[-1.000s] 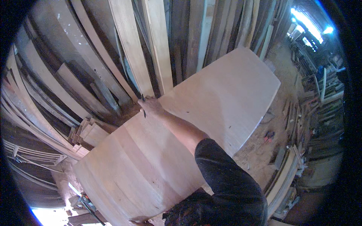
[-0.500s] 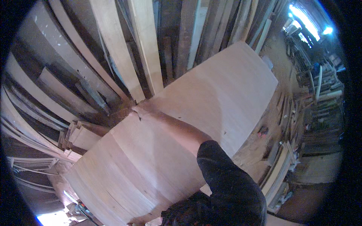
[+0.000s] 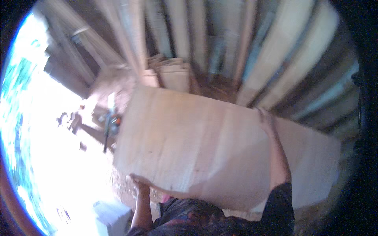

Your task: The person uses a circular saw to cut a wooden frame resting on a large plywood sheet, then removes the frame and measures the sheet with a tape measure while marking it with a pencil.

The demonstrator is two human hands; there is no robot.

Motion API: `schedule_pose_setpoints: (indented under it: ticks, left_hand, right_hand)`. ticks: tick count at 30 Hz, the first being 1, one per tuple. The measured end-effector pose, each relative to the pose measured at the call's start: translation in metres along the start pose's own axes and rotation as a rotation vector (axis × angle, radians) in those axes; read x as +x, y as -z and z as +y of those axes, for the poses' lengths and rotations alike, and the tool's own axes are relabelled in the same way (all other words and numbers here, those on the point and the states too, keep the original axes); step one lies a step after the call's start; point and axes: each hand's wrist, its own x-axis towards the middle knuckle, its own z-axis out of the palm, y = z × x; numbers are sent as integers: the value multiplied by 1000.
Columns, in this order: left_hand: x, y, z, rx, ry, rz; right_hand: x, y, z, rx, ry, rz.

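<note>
A large pale wooden panel (image 3: 189, 149) made of joined boards stretches across in front of me. My left hand (image 3: 140, 183) grips its near edge close to the left end, the fingers partly hidden by the board. At the far long edge, right of the middle, my right hand (image 3: 267, 118) is closed over the rim, with that arm reaching across the top face. Motion blur softens both hands, and the fingertips beyond the far edge do not show.
Long planks (image 3: 283, 47) lean along the far side. Short stacked boards (image 3: 175, 74) stand just beyond the panel. Left of it, tools with an orange part (image 3: 115, 121) lie on the floor near a glaring bright opening. A pale box-like block (image 3: 112, 216) sits at lower left.
My view has swung left, bringing the bright opening and tools into sight. My left hand now shows at the panel's near edge. My right hand stays on the far edge.
</note>
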Motion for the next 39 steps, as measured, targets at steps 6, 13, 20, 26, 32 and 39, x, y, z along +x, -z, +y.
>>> schedule_pose_setpoints:
  ticks: [6,13,20,26,32,39]
  left_hand:
    - [-20,-20,4,-236,45,-84]
    - [-26,-12,-8,-253,20,-46]
    - [-36,17,-8,-275,169,-185]
    - [-14,63,69,124,132,-395]
    - [43,79,104,221,104,-564]
    - [67,90,99,339,151,-754]
  right_hand:
    - [-8,28,-34,-22,-6,16]
    - [-16,13,-29,140,19,24]
    - [-8,13,-10,-11,-91,-178]
    - [-27,-28,-55,-110,35,-25]
    - [-185,-105,-211,50,101,-31]
    - [-212,-135,-276,862,-694,-119]
